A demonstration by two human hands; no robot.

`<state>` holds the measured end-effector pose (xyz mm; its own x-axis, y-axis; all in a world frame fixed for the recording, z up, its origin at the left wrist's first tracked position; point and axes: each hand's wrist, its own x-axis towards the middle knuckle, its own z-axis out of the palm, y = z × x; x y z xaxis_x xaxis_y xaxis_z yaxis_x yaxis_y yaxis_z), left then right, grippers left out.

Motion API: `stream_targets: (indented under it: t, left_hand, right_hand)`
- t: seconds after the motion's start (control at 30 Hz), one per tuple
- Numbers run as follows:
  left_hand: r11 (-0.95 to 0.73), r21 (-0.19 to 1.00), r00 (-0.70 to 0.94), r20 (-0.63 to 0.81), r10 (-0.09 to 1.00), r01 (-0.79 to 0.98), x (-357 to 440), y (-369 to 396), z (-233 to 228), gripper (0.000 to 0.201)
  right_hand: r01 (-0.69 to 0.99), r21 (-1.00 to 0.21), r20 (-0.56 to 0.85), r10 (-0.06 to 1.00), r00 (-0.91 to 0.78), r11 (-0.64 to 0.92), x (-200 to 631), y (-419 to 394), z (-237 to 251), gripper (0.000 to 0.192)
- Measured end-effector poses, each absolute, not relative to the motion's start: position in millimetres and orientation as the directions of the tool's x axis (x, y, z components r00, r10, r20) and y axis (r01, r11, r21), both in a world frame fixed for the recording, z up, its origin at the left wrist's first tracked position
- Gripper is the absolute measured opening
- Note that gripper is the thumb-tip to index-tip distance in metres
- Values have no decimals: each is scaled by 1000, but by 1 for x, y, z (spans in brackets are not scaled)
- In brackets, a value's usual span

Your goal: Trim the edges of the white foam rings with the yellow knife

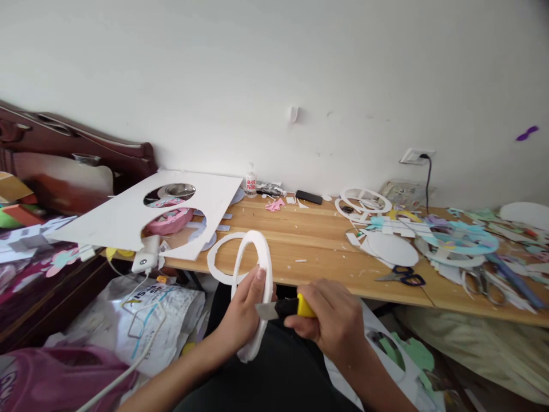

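Observation:
My left hand (242,312) is closed round the near side of a thick white foam ring (265,257), which it holds upright above my lap. In my right hand (332,317) is a utility knife (288,308) with a yellow and black handle. Its blade points left and reaches the ring's edge just beside my left fingers; whether it cuts into the foam I cannot tell. Behind the held ring, a flatter white ring (217,256) lies at the table's front edge and juts out past it.
A white board (115,212) with two round holes covers the table's left end. Scissors (401,276) lie near the front edge at right, beside white discs (392,248) and piled paper cutouts. A bottle (251,182) and a black phone (309,197) are by the wall.

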<state>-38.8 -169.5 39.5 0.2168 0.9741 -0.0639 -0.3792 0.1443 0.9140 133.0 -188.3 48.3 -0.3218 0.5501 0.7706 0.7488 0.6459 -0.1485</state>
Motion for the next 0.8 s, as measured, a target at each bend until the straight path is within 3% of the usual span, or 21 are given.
stream_targets:
  t: [0.2,0.4,0.63,0.8]
  left_hand:
    - [175,927,246,-93,965,-333,-39,-176,34,47]
    - [140,890,348,22,937,-433,-39,-177,40,46]
    - [88,956,236,-20,972,-279,-42,-173,32,44]
    - [76,905,345,81,935,-419,-45,-179,31,41]
  right_hand:
    - [787,-99,760,557,-335,608,132,-185,49,49]
    - [848,-73,775,565,-283,525,157,-177,43,41]
    - [790,-97,762,556,-332,605,134,-189,53,49]
    - [847,-61,768,566,-298,528,144,-179,54,44]
